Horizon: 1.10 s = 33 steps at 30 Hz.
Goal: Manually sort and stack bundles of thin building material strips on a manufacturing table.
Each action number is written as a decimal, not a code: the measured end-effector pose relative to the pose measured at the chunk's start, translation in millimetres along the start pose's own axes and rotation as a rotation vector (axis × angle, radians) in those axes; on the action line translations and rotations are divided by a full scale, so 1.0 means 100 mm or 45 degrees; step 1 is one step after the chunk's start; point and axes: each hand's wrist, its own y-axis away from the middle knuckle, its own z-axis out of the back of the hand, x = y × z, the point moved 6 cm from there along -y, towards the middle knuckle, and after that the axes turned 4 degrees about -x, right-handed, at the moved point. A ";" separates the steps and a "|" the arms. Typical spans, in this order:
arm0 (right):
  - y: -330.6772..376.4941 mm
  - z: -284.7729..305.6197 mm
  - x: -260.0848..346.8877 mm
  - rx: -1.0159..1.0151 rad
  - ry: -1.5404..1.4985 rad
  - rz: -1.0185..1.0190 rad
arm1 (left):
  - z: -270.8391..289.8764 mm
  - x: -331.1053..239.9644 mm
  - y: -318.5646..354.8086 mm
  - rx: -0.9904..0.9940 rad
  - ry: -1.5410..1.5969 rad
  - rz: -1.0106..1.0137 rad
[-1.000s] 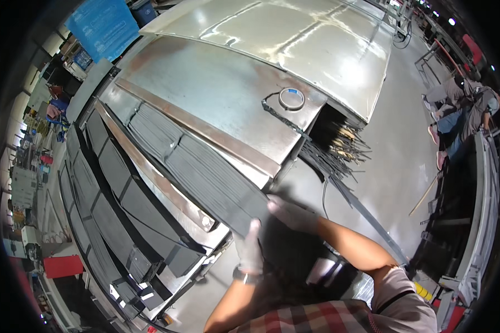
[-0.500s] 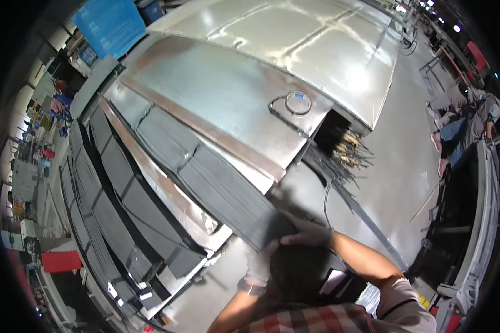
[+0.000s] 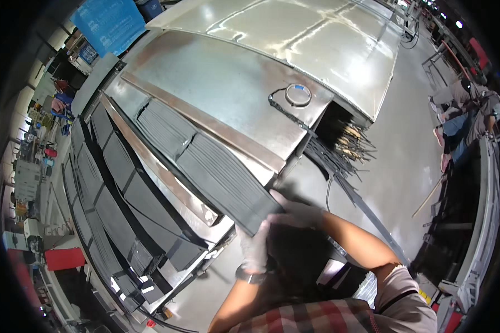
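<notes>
A long bundle of thin dark grey strips [image 3: 225, 175], bound at intervals, slants across the metal-topped bench toward me. At its near end, my left hand [image 3: 254, 250], in a pale glove, grips the left corner. My right hand [image 3: 301, 215], gloved as well, is closed around the right edge of that same end, and its lower fingers are hidden. A dark blurred shape [image 3: 294, 252] just below covers part of the space between my forearms.
More bound grey strip bundles [image 3: 141, 194] lie to the left, divided by a rusty metal rail [image 3: 150, 155]. A coiled ring [image 3: 298, 95] rests on the metal sheet [image 3: 216, 83]. Loose thin rods [image 3: 347, 147] stick out beyond the bench. A person [image 3: 464, 119] sits at far right.
Both hands have shifted slightly up the picture, still at the bundle's near end. The dark shape covers less of that end, so its edge shows more clearly.
</notes>
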 end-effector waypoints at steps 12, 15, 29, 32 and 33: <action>0.30 0.08 -0.14 -0.351 -0.219 0.024 | 0.18 0.32 0.40 0.068 -0.414 -0.294; 0.36 -0.02 -0.01 -0.223 -0.101 -0.112 | 0.10 0.56 0.53 0.254 -0.217 -0.447; 0.40 -0.09 -0.44 -0.094 -0.440 -0.078 | 0.23 0.59 0.76 0.140 -0.810 -0.075; 0.63 -0.20 -0.82 -0.485 -0.251 0.246 | 0.16 0.82 0.94 0.208 -0.883 -0.707; 0.67 -0.22 -0.79 -0.485 -0.253 0.234 | 0.23 1.00 0.93 0.140 -0.941 -0.679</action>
